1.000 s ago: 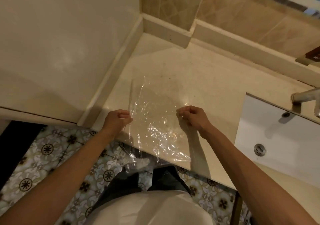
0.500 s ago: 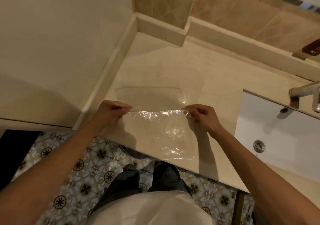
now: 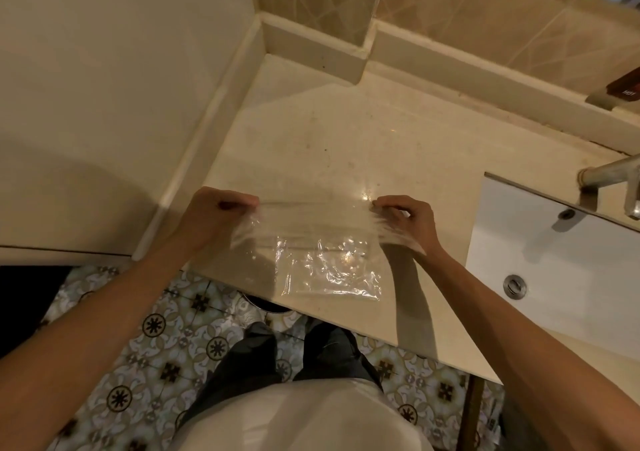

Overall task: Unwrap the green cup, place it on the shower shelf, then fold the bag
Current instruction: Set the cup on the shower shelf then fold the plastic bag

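A clear plastic bag (image 3: 325, 263) lies crumpled on the beige counter (image 3: 332, 145), close to its front edge. My left hand (image 3: 214, 218) pinches the bag's left end and my right hand (image 3: 408, 218) pinches its right end. Between them the upper edge is pulled taut and lifted a little off the counter, with a folded layer lying under it. The green cup and the shower shelf are out of view.
A white sink (image 3: 561, 263) with a round drain (image 3: 515, 286) is set into the counter on the right, under a metal tap (image 3: 613, 180). Cream walls and a tiled backsplash close off the left and back. Patterned floor tiles (image 3: 156, 339) lie below.
Both hands have carried the bag's far edge toward me, so the bag is folded over itself. It is now shorter and its upper edge is stretched wider between my hands.
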